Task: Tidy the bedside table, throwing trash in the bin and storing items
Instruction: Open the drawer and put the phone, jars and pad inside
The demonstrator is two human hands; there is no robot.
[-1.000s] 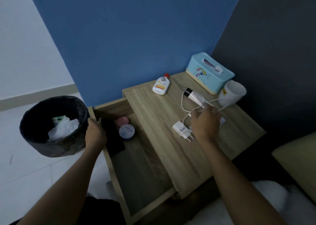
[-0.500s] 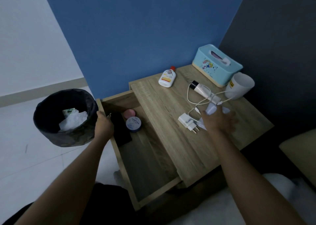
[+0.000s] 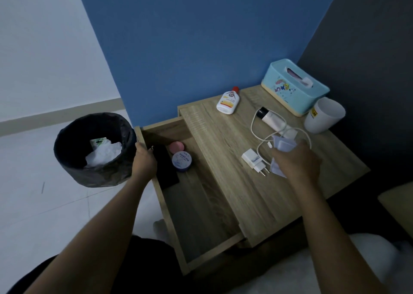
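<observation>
The wooden worktop (image 3: 279, 195) is carrying a white bottle (image 3: 228, 101) lying flat near the wall, a tube (image 3: 269, 119), a white charger (image 3: 253, 161) with its cable (image 3: 253, 124) looping, a pale crumpled wrapper (image 3: 284, 145), a white cup (image 3: 324, 117) and a blue tissue box (image 3: 293, 86). The drawer (image 3: 196, 206) is standing open, containing a round tin (image 3: 182, 161). The black-lined bin (image 3: 95, 148) is holding white paper.

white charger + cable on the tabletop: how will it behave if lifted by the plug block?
The charger block looks rigid and small, probably light. Its cable lies in loose loops, so it is likely floppy and would trail. One loop runs around the tube and by the right hand, so it may snag or drag them.
</observation>
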